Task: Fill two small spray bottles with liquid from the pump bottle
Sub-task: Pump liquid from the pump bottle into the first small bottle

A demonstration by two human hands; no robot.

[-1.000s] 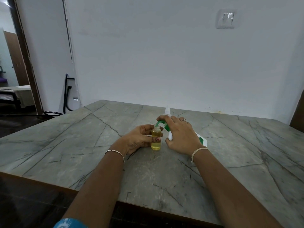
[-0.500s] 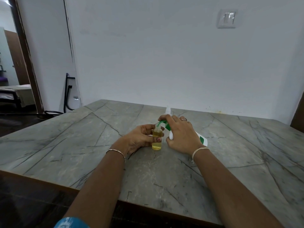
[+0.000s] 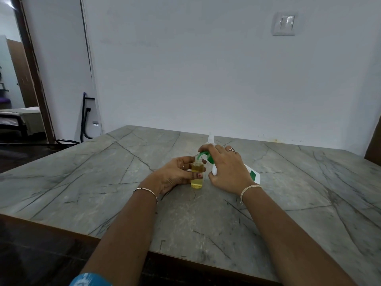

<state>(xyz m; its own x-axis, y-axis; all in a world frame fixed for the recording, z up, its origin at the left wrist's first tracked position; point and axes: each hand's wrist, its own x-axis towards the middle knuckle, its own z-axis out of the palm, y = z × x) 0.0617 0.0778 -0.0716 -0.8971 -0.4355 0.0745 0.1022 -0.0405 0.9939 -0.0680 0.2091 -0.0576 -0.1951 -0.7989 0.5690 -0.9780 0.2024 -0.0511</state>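
Grips nearly full small bottle [image 3: 197, 176] with left hand [image 3: 175, 174], clasps tilted pump bottle [image 3: 253, 174] with right hand [image 3: 228, 172]; cannot judge the fill of the bottle behind [image 3: 211, 138].

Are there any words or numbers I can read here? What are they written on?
No text in this picture can be read.
Pump bottle: a white and green label shows, but it is mostly hidden and any print is too blurred to read.
Small bottle: no label shows.
Wall switch: no marking shows.
Blue sleeve: a white pattern, not readable as words.
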